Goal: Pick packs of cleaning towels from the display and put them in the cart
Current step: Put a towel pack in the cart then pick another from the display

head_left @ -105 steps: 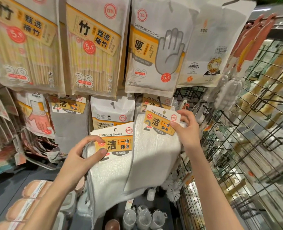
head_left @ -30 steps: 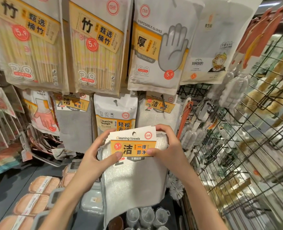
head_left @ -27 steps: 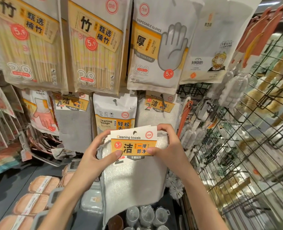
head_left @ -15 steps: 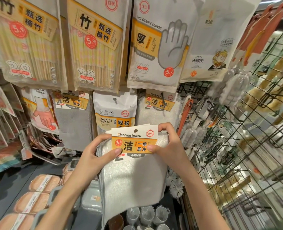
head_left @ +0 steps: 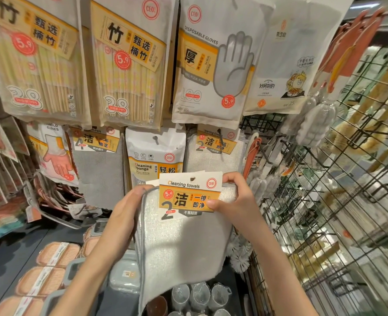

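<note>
1. Several hanging rows make up the display (head_left: 129, 65): chopstick packs and a disposable-gloves pack (head_left: 211, 65) on top, with a grey cloth pack (head_left: 97, 169), a cleaning sponge pack (head_left: 154, 153) and more cleaning towels (head_left: 213, 151) on pegs below. Hanging by punched holes keeps the labels facing the shopper.
2. One wire rack (head_left: 336, 201) fills the right side; whether any part of it is the cart cannot be told, and no cart is plainly in view.
3. Held packs of cleaning towels (head_left: 181, 242), white with a grey edge, hang free of the pegs, in front of the display at chest height between both hands. At least two header cards overlap at the top, suggesting packs stacked to be carried together; the exact count is hidden.
4. Left hand (head_left: 124, 215): fingers curled behind the cloth's left edge, gripping it. The fingertips are covered by the towel.
5. Right hand (head_left: 234, 201): thumb pressed on the yellow label, fingers curled over the card's top corner, pinching the stack square.
6. Clear cups (head_left: 200, 295) below are cut off by the frame edge.
</note>
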The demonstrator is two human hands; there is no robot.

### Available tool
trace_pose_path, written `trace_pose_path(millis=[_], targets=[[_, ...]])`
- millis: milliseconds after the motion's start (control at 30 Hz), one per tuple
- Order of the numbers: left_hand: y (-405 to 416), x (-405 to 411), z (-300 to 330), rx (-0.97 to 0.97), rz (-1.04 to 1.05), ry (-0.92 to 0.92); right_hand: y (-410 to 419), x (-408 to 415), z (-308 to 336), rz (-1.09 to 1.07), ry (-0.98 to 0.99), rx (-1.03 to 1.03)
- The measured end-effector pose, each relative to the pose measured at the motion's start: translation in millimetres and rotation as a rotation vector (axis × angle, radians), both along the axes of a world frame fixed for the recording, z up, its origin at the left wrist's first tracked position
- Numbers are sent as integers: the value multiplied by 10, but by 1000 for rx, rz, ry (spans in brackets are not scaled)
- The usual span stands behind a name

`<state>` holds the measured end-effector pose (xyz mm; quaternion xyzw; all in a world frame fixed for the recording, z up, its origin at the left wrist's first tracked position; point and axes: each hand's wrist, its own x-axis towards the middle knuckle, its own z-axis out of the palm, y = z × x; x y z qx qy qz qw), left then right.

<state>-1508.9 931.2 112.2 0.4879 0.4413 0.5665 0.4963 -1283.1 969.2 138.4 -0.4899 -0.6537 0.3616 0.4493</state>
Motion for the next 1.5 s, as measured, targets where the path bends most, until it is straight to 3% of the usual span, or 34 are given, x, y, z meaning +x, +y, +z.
trace_pose_path(millis=[200,833,1133,1500], targets=[[-45,-12,-17,24,23,-13,-34,31,-7,-57,25,83],[-14,-2,-41,96,121,102,23,158,86,-61,118,8],[5,-188,-91,55,155,65,279,394,190,-209,111,101],[-5,-355,-117,71,210,81,621,314,147,-324,149,50]])
